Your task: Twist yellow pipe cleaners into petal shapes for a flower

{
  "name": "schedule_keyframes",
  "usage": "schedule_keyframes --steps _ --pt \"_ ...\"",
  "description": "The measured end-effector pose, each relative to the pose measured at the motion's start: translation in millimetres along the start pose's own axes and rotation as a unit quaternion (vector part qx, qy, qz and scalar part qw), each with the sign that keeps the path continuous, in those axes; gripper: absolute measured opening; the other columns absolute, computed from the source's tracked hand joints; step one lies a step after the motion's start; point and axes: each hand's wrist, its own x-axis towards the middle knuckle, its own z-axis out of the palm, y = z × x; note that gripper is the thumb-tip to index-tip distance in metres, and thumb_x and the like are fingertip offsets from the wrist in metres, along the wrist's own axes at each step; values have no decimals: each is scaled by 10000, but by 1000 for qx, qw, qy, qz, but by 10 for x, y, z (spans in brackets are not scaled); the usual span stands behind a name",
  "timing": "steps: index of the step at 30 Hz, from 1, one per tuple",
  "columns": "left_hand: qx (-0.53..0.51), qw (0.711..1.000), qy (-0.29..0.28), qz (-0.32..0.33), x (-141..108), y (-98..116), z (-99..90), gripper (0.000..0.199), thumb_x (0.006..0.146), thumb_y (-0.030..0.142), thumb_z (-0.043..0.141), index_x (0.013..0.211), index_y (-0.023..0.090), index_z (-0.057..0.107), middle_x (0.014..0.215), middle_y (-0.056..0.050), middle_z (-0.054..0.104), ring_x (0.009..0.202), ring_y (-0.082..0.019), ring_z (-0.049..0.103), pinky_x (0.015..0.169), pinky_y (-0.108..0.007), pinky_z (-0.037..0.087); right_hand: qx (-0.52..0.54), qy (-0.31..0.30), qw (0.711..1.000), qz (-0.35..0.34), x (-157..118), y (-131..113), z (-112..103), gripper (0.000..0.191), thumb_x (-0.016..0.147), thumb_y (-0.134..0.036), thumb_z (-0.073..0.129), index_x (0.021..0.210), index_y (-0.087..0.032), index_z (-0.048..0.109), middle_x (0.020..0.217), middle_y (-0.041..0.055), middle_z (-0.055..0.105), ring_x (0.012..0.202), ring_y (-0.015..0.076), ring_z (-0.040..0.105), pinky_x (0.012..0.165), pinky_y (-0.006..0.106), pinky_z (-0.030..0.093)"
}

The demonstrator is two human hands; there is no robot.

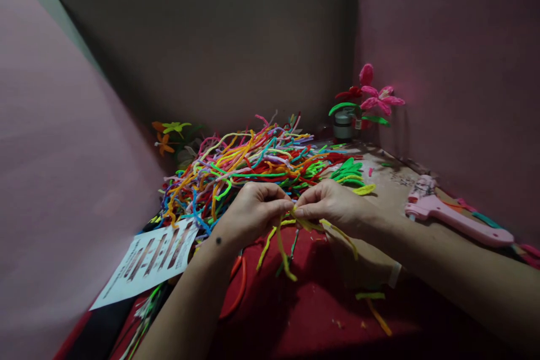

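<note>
Forearms (181,298) forward, pinching yellow fuzzy stems (283,253) with left hand (258,202) and right hand (337,203) above red cloth (312,304); joined or not, too dim to tell! Beyond, onto a multicoloured heap (257,157), then across to a pink glue gun (459,220).

Pink right wall (455,67) — back wall (211,50) perhaps grey — dim light.
</note>
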Motion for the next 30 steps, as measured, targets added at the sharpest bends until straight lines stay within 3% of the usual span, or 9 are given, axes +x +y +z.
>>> schedule_keyframes --steps 4,7,15,19,21,24,27,30 --pt "-191 981 -38 -21 43 -100 74 147 679 256 614 665 129 540 459 16 548 346 -85 477 352 -184 387 29 28 999 0 -16 35 16 142 610 -227 603 523 -116 607 412 -39 452 403 53 342 429 220 249" --pt "-223 974 -39 -7 70 -167 128 160 709 266 594 680 127 520 502 -14 595 372 -108 534 368 -190 412 60 52 997 3 -23 88 33 142 620 -235 612 574 -103 642 446 -24 488 421 55 355 440 220 256" --pt "-73 991 99 47 49 -132 247 125 751 250 519 676 154 489 465 17 558 382 -117 531 385 -206 422 106 8 994 -18 -10 171 85 136 612 -244 652 606 -108 653 526 12 575 453 73 432 460 223 298" --pt "49 968 210 130 52 -220 274 150 747 262 534 640 157 520 531 20 531 443 -73 475 406 -161 359 91 23 996 9 -18 175 125 127 639 -211 610 568 -109 639 466 5 552 402 65 426 420 209 298" --pt "47 962 230 138 55 -259 296 150 753 273 531 653 162 523 531 24 520 451 -70 466 418 -159 357 90 34 995 12 -20 177 136 134 643 -205 602 556 -107 634 469 11 560 401 65 440 414 202 308" --pt "-35 973 205 103 64 -265 319 143 771 290 508 697 168 504 486 37 513 393 -77 458 384 -171 363 112 42 993 10 -13 190 138 136 637 -232 628 588 -106 641 505 12 578 400 60 443 409 197 313" --pt "-127 981 133 68 77 -231 285 143 769 282 509 699 162 471 490 28 548 375 -103 502 378 -210 419 118 47 992 9 -7 212 123 183 622 -280 667 582 -104 634 488 -2 554 376 46 399 385 193 275" --pt "-162 983 62 58 79 -203 199 123 753 244 537 709 148 474 559 4 596 467 -129 579 474 -260 498 96 61 993 14 -13 234 100 206 633 -290 664 560 -101 628 462 -7 531 375 41 379 384 193 257"
